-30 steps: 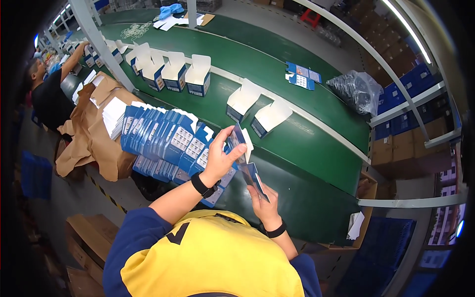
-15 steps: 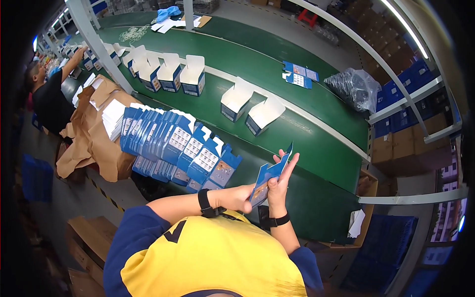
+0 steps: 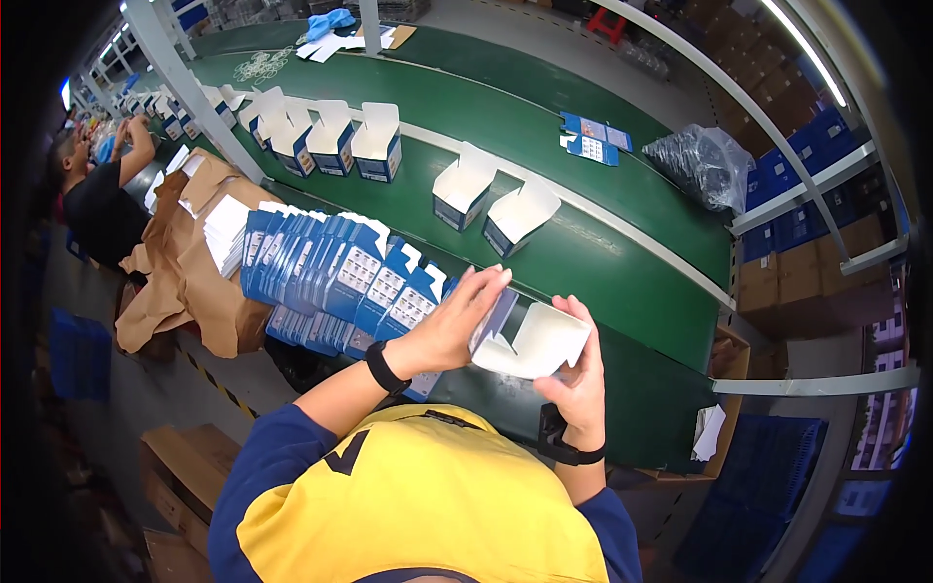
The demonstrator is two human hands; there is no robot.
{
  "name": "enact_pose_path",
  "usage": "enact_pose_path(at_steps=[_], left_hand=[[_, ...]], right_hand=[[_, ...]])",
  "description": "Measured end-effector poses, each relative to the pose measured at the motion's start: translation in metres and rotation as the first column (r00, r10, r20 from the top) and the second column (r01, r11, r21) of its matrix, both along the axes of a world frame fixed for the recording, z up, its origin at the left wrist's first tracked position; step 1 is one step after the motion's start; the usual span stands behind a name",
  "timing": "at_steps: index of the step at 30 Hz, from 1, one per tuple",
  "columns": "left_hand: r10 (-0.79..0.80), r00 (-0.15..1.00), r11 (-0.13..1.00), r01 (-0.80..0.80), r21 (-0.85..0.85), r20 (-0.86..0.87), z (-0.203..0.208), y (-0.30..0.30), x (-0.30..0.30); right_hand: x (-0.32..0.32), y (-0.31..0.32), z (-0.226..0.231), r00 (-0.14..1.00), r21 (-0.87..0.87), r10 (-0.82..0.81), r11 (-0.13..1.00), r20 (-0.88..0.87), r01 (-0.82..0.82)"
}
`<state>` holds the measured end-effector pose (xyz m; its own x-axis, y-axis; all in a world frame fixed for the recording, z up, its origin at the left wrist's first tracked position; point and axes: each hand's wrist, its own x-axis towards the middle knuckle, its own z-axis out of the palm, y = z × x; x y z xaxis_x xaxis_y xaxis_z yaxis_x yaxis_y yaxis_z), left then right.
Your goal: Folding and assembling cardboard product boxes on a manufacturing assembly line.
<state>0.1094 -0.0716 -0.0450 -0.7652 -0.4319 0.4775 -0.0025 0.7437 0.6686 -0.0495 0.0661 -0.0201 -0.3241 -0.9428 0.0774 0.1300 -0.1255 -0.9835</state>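
A small cardboard box (image 3: 536,342), white inside and blue outside, is spread into shape between my hands, its inner side turned up toward me. My left hand (image 3: 452,325) presses along its blue left side with the fingers stretched forward. On the other side my right hand (image 3: 583,377) grips the box's right edge, thumb near the close corner and fingers behind. Left of my hands lies a big fanned stack of flat blue printed cartons (image 3: 335,277). Two opened boxes, one white-lined box (image 3: 520,216) and another (image 3: 462,189), stand on the green belt ahead.
Several more opened boxes (image 3: 377,141) stand farther left on the green conveyor (image 3: 622,291). Brown paper (image 3: 190,277) lies left of the stack. A flat carton (image 3: 593,138) and a plastic-wrapped bundle (image 3: 702,165) sit beyond. A co-worker (image 3: 102,189) works at far left.
The carton between my hands has gone from folded flat to opened out, its white inside now showing. My left hand moved up to its left side; my right hand shifted right and nearer.
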Motion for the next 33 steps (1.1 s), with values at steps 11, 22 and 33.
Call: enact_pose_path(at_steps=[11, 22, 33], left_hand=[[-0.171, 0.984, 0.985, 0.171, -0.02, -0.052, 0.014, 0.017, 0.0], [-0.201, 0.979, 0.935, 0.198, 0.295, -0.022, 0.019, 0.016, 0.005], [-0.182, 0.983, 0.983, 0.182, -0.002, -0.015, 0.042, 0.003, 0.008]], right_hand=[[0.011, -0.015, -0.013, 0.883, -0.251, -0.077, 0.944, 0.462, 0.213], [-0.011, -0.014, -0.012, 0.977, -0.038, 0.086, 0.995, -0.197, -0.095], [-0.008, -0.032, 0.004, 0.957, -0.02, 0.068, 0.997, -0.283, -0.077]])
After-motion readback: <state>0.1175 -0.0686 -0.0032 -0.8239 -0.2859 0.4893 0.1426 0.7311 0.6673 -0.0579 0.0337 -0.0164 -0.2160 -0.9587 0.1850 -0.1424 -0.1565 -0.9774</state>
